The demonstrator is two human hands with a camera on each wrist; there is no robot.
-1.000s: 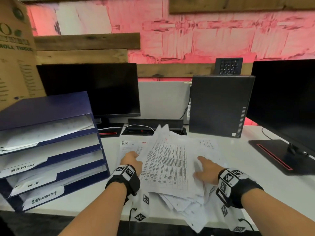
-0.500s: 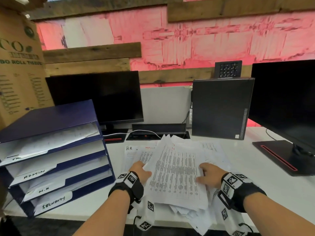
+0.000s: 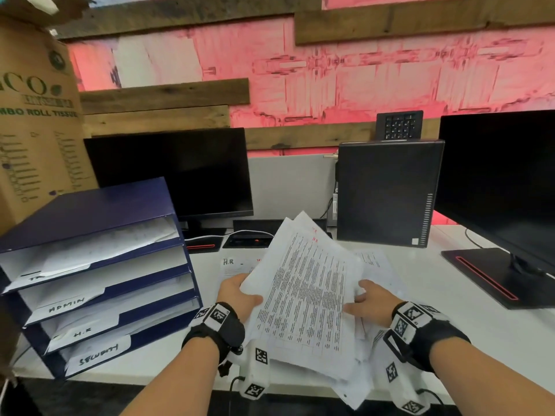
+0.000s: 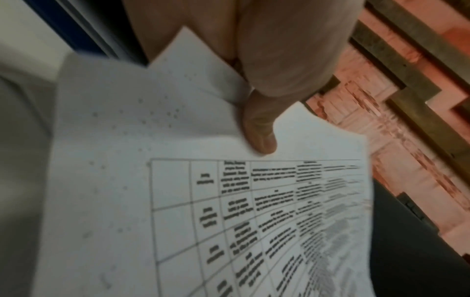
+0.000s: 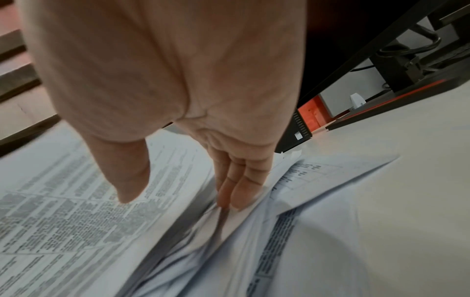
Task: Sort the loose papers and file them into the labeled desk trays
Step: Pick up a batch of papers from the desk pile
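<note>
Head view: left hand (image 3: 240,298) pinches a printed sheaf (image 3: 306,298) raised off the desk (image 3: 450,295) — right hand (image 3: 371,303), fingers straight, slides beneath its edge; blue trays (image 3: 99,283) at left.

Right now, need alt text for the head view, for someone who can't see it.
Two hands lift a sheaf of printed papers off a loose pile on a white desk: the left hand grips its left edge, the right hand slides under its right edge. A blue tray stack labeled ADMIN, H.R and SECURITY stands at left; dark monitors stand behind.
</note>
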